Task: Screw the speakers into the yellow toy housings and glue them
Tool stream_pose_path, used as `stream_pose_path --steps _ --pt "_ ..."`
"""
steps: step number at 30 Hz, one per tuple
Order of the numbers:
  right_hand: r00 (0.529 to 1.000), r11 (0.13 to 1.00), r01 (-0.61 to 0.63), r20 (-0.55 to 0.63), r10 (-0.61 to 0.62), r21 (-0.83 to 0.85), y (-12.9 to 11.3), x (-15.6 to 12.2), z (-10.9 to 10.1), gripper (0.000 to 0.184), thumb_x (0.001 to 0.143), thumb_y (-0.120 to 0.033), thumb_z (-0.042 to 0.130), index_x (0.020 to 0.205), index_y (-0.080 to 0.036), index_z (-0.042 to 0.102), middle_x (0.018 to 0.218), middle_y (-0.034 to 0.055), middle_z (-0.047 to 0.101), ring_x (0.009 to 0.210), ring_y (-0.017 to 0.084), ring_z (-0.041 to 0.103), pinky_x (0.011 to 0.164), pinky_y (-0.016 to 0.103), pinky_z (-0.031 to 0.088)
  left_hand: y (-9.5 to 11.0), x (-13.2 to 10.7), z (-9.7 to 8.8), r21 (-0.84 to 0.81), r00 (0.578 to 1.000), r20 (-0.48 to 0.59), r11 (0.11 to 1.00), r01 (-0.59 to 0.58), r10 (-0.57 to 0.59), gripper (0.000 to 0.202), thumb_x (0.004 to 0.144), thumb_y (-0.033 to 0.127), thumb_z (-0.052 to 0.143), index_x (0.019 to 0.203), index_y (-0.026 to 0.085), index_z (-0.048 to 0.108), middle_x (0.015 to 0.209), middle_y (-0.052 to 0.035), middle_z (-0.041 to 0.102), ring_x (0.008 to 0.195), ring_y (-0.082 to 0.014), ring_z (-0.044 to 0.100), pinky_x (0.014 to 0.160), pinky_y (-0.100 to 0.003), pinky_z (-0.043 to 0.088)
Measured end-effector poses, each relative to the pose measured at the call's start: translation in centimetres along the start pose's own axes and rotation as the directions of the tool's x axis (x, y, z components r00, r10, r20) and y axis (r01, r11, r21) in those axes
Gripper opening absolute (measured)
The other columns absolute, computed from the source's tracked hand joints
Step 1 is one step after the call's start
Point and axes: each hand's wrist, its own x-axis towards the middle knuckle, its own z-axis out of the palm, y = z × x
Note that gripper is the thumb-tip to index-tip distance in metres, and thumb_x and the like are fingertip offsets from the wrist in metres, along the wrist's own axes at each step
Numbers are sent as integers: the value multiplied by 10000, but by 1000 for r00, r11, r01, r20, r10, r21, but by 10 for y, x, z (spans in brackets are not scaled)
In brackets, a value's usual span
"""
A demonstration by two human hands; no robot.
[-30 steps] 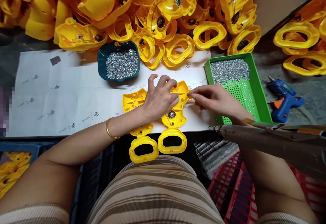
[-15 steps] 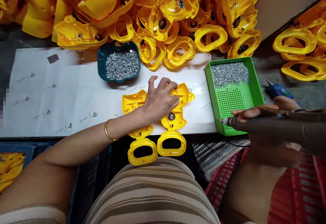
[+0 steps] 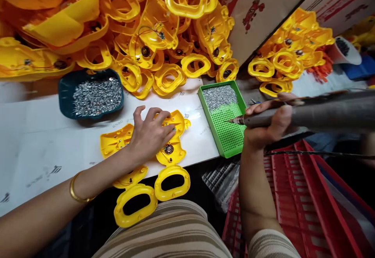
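Observation:
My left hand (image 3: 150, 135) lies over a yellow plastic shell (image 3: 172, 154), its fingers bent and spread apart; the thumb and what is under the palm are hidden. A round metal speaker and small wired parts sit inside this shell. Beside it, partly behind my wrist, is a second yellow shell (image 3: 114, 138). My right hand (image 3: 272, 123) is wrapped round a dark electric screwdriver (image 3: 316, 111), held nearly level. The screwdriver's thin bit points left over the green perforated basket (image 3: 218, 142), which has a heap of small silvery screws (image 3: 221, 97) at its far end.
A dark teal tub (image 3: 66, 101) full of small metal pieces stands at the left. Yellow shells (image 3: 158, 27) are piled along the back, with more at the right (image 3: 304, 35). Two yellow oval rings (image 3: 136, 205) overhang the table's front edge. A red crate (image 3: 293, 195) stands below right.
My view has turned to the right. My right hand has brought the screwdriver's tip further in over the green basket. My left hand stays on the yellow shell.

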Motion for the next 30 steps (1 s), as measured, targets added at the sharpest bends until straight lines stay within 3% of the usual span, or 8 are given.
stream_pose_path --steps 4,10,15,23,30 --pt "997 996 -80 -1 80 -43 21 3 -7 195 831 -446 578 802 -253 584 474 -92 349 315 91 333 320 236 332 0 -2 0 17 999 44 1000 -9 8 225 944 292 567 798 244 731 1091 -71 665 1072 -298 516 971 -604 318" --pt "994 996 -89 71 88 14 39 3 -4 191 811 -436 644 842 -255 590 478 -99 386 319 79 326 326 219 319 0 -3 -3 -20 992 125 999 36 -33 212 957 286 539 843 248 714 1129 -56 645 1111 -303 506 1008 -622 283" --pt "991 996 -88 103 88 -2 49 2 -5 194 826 -460 637 859 -276 588 485 -89 389 334 89 360 347 236 335 -1 -3 0 16 996 91 1000 12 -13 208 945 316 562 841 257 732 1114 -61 654 1095 -303 516 1006 -596 277" --pt "993 994 -77 95 69 83 54 3 -5 86 854 -330 608 844 -244 597 505 -92 378 351 71 377 347 210 341 -1 -2 -2 16 995 95 1000 10 -12 210 942 302 564 845 258 744 1129 -67 661 1088 -307 522 999 -596 279" --pt "990 994 -93 98 98 -54 51 2 -6 164 827 -438 607 850 -281 566 505 -84 369 349 101 386 370 263 362 -2 -2 0 40 990 136 999 18 -23 184 939 328 559 871 287 724 1145 -48 646 1107 -298 507 1017 -586 254"
